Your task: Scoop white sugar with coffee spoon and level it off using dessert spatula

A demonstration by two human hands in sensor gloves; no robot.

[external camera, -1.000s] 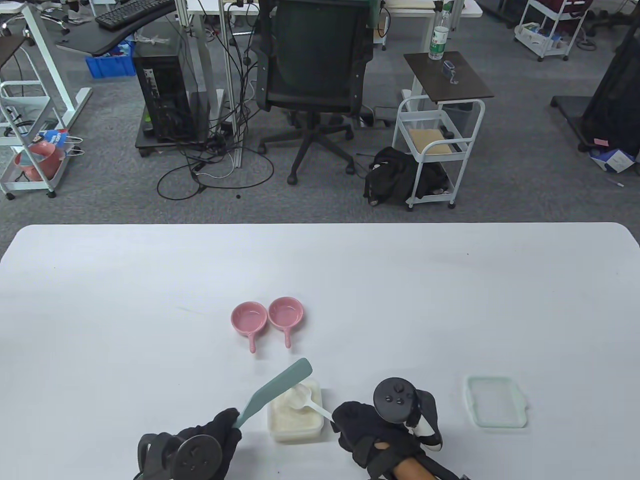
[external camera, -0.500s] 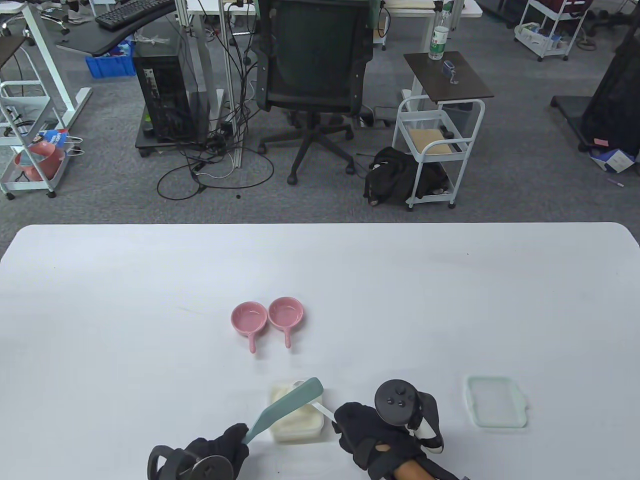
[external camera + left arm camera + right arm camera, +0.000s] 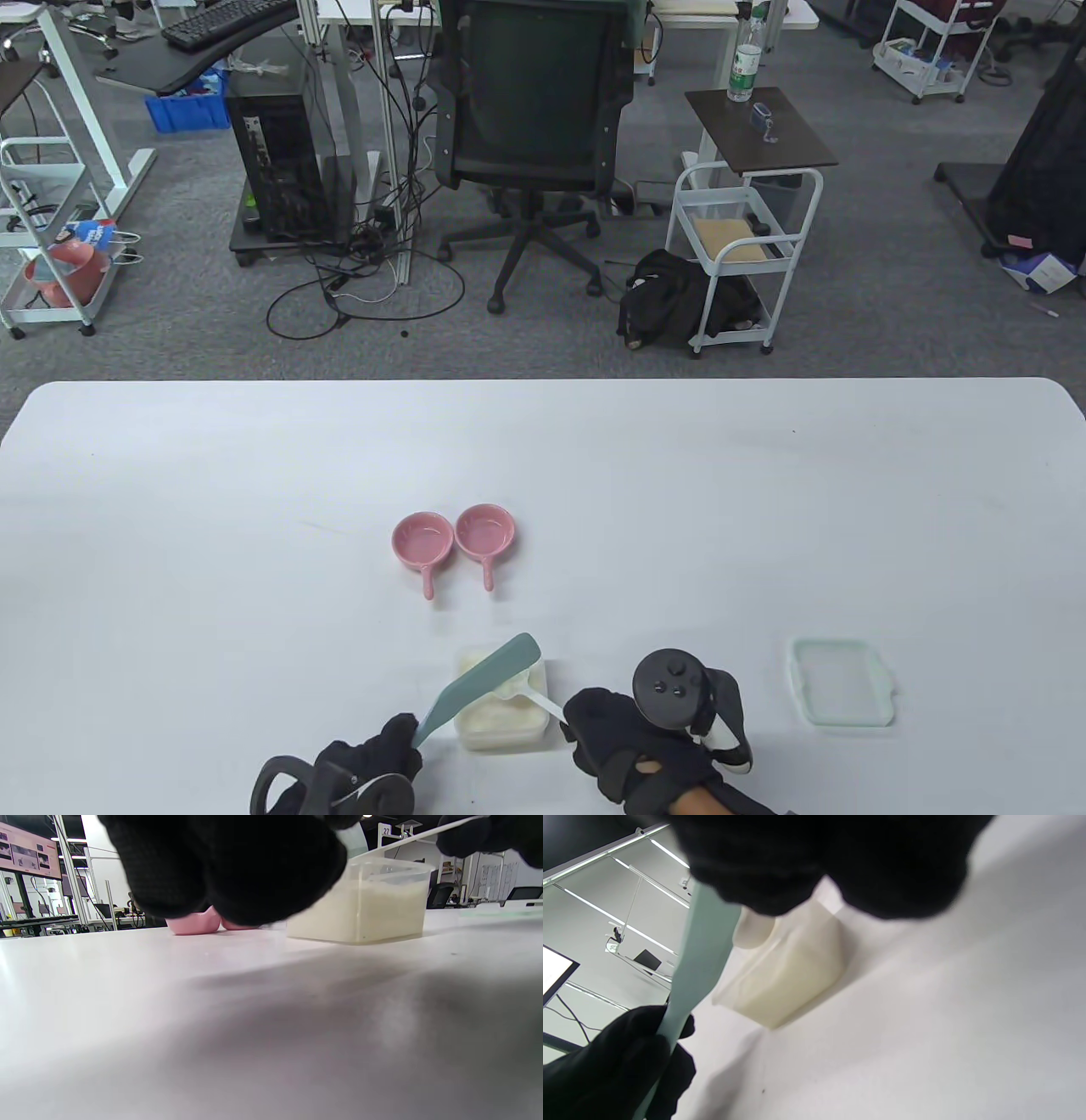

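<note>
Your right hand (image 3: 624, 734) pinches the coffee spoon (image 3: 528, 689), its bowl held over the sugar tub (image 3: 501, 722) at lower centre of the table view. Your left hand (image 3: 377, 751) grips the dessert spatula (image 3: 484, 683), blade laid across the spoon. Tilt the spoon or sweep hard and sugar may spill past the tub onto the white table (image 3: 254, 509). Two pink dishes (image 3: 454, 539) sit above, a lid (image 3: 842, 694) lower right; office chair (image 3: 534, 127) upper centre.
</note>
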